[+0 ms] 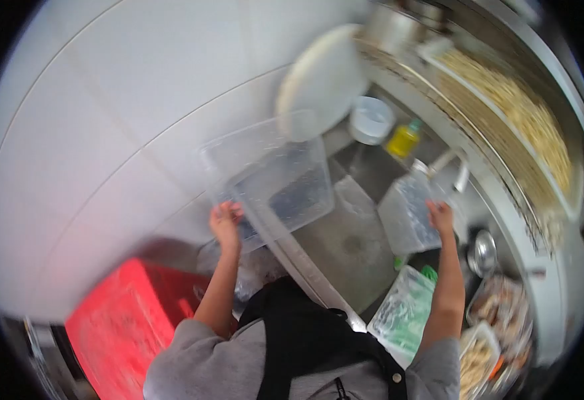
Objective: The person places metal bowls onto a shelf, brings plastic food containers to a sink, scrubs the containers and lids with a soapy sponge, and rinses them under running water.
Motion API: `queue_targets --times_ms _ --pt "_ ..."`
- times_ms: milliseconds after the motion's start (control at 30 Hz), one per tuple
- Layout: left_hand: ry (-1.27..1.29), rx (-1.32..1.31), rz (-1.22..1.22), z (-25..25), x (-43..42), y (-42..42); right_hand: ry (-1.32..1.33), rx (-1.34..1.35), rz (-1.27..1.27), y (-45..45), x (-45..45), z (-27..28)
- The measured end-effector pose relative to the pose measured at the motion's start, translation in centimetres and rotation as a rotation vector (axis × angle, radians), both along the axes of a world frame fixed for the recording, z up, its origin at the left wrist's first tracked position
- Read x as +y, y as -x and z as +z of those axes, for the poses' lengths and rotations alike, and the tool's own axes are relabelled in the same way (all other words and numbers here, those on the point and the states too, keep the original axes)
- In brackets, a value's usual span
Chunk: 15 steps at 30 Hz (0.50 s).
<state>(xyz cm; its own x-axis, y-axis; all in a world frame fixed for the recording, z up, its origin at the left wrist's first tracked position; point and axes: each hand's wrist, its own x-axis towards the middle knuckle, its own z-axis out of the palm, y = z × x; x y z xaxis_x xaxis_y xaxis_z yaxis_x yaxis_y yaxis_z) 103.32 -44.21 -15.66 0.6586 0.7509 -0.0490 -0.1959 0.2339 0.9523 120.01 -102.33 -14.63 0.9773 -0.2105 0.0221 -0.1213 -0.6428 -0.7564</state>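
Observation:
My left hand is at the lower left edge of a large clear plastic bin, its fingers curled on the rim. The bin is tilted between the tiled wall and the sink, with water drops on its sides. Over the sink's right side, my right hand has its fingers closed at the side of a smaller translucent plastic container. This container sits tilted below the faucet. Motion blur softens the right fingertips.
A yellow bottle and a white tub stand behind the metal sink. A green-and-white tray, a metal bowl and food containers are at right. A red bin stands at left; noodle-like strips fill a shelf tray.

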Motion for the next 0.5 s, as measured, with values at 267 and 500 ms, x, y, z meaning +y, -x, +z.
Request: queue_targets --times_ms 267,500 --pt "0.059 0.088 0.134 4.2 0.4 4.8 -0.297 0.040 0.195 -1.7 -4.0 -5.4" --pt "0.245 -0.309 0.509 3.9 5.0 20.6 -0.147 0.218 0.203 -3.2 -5.2 -8.4"
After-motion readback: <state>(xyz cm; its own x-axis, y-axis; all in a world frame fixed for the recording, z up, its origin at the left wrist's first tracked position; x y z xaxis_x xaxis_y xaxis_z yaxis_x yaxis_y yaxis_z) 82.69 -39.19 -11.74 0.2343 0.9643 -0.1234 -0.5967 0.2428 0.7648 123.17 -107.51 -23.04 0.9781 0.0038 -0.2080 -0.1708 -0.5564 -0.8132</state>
